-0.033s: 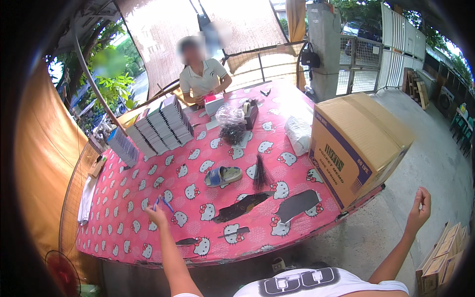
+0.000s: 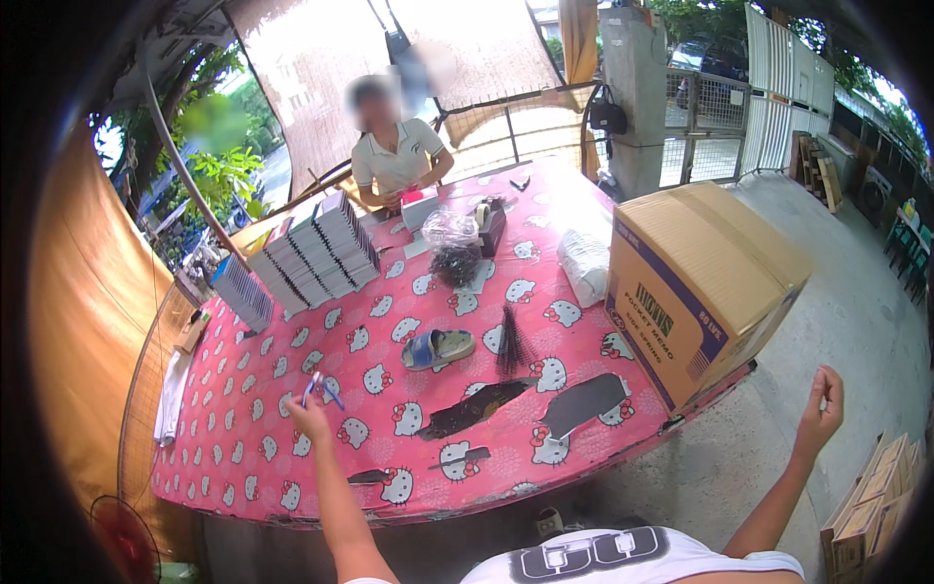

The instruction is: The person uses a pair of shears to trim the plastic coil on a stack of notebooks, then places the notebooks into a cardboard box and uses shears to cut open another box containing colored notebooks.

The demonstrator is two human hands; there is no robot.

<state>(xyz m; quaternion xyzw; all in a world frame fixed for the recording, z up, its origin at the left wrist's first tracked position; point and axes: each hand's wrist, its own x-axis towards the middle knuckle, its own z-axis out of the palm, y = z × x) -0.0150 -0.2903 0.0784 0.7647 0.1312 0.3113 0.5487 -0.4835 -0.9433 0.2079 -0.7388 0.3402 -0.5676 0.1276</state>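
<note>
My left hand (image 2: pixel 309 419) is closed on a small blue-handled tool (image 2: pixel 333 391) that looks like pliers, just above the near left of the table (image 2: pixel 292 443). My right hand (image 2: pixel 825 409) is raised off to the right, beyond the table edge, its fingers curled together; whether anything is in them is too small to make out. Between the hands lie a blue and pale slipper (image 2: pixel 438 348) and a heap of thin black spiral coils (image 2: pixel 510 343). The table's pink cat-print cover is torn near me, with dark patches showing.
A large cardboard box (image 2: pixel 671 292) stands at the right edge beside a white wrapped bundle (image 2: pixel 584 268). Stacks of spiral notebooks (image 2: pixel 316 253) line the far left. Clear bags (image 2: pixel 452 234) and a tape dispenser (image 2: pixel 491 224) lie farther back. Across, a person (image 2: pixel 394 161) handles something pink and white.
</note>
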